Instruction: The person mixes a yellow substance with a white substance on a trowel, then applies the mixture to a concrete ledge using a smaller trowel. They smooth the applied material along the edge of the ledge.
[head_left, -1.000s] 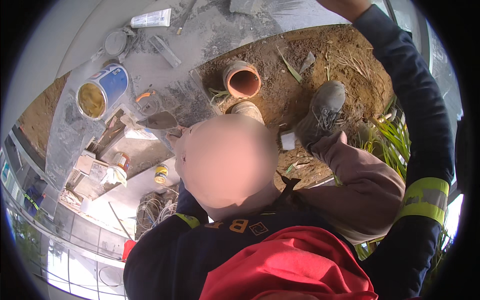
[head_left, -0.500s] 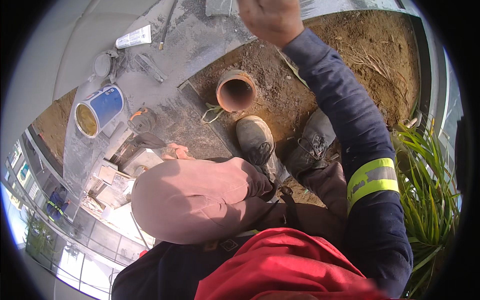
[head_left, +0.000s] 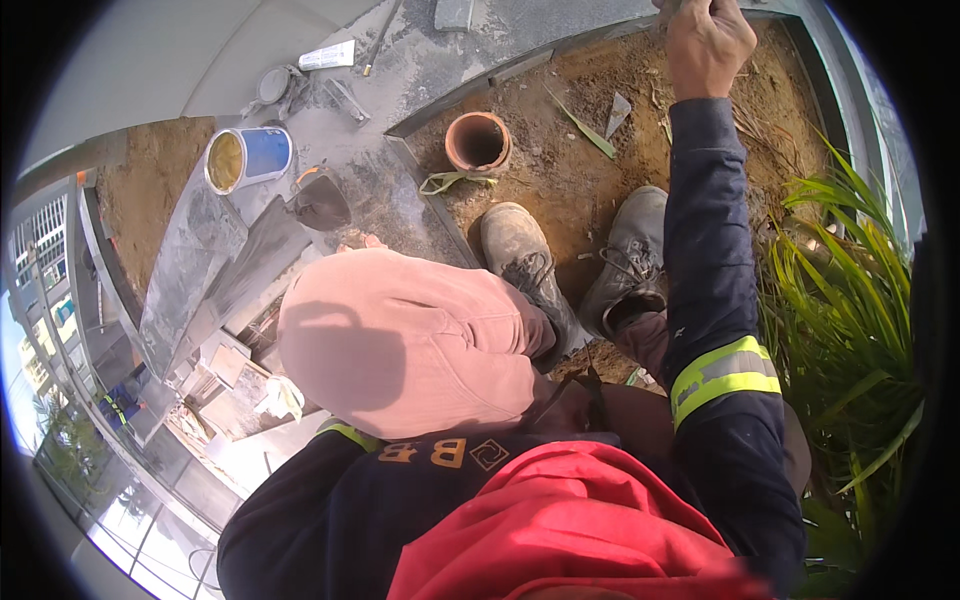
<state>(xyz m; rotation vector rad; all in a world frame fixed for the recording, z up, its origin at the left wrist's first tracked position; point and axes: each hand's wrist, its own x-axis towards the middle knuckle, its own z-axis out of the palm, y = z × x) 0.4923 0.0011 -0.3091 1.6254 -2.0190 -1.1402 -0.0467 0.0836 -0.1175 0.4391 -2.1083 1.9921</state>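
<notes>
My right hand [head_left: 708, 45] reaches to the top edge, over the far border of a soil bed [head_left: 590, 75]. Its fingers are curled closed; whatever they may hold is cut off by the frame. Just past my raised left knee, a bit of my left hand [head_left: 366, 242] shows. The knee hides most of it, so its grip is unclear. Closest to it is a dark grey, flat-looking piece [head_left: 322, 204] with some orange at its far end. In the soil ahead of my boots, a round clay pipe [head_left: 478, 140] stands with its mouth up.
A blue tin [head_left: 264, 155], a white tube [head_left: 327, 56], a brush [head_left: 368, 68] and a grey block [head_left: 454, 14] sit on the dusty slab at left. Green leafy plants [head_left: 850, 370] crowd the right side. A person [head_left: 120, 405] is far off at left.
My right hand has moved right, from above the slab's edge to the soil bed's far border. My view has shifted, and more of the dark grey piece shows beyond my knee.
</notes>
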